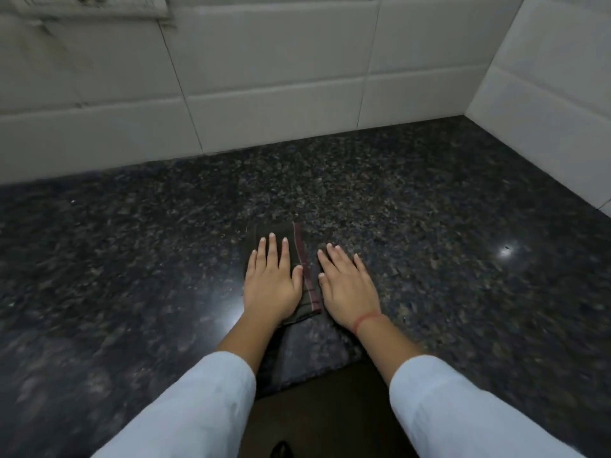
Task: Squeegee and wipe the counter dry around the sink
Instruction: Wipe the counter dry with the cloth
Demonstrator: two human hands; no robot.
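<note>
A dark folded cloth [305, 256] with a reddish stripe lies flat on the speckled black granite counter [429, 200], near its front edge. My left hand [272, 282] presses flat on the cloth's left part, fingers spread. Just to the right, my right hand [347, 289] also lies flat with fingers apart, its fingertips on the cloth's right edge and the palm on the counter. Neither hand grips anything. No sink or squeegee is in view.
White tiled walls [264, 77] run along the back and the right side, meeting in a corner at the far right. The counter's front edge [297, 381] is between my forearms, with dark floor below. A white fixture [99, 4] sits at the top left.
</note>
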